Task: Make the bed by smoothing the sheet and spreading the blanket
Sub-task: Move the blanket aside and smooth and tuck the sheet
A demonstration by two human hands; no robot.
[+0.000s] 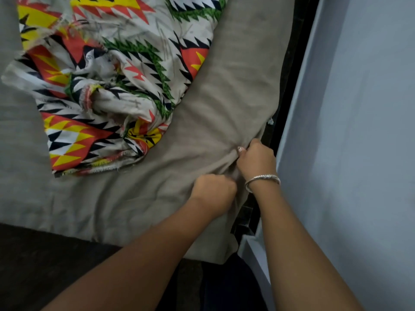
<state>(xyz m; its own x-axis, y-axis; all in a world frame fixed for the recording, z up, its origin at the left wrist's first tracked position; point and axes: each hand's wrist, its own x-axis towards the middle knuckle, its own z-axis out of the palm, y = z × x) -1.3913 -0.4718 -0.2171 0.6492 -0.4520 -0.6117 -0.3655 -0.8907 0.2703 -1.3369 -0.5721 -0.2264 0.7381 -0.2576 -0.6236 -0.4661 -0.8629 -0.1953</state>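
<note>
Both hands are at the right edge of the beige sheet (pixel 213 97), hard by the pale wall (pixel 359 131). The right hand (pixel 258 160), a silver bangle (pixel 262 178) on its wrist, has its fingers curled round a bunched fold. The left hand (pixel 213 191), just beside it, is fisted into the same cloth. Only a narrow dark strip of bed frame (pixel 289 63) parts sheet from wall. The patterned blanket (pixel 112 86) lies crumpled further up the bed to the left, with bare sheet between it and the hands
</note>
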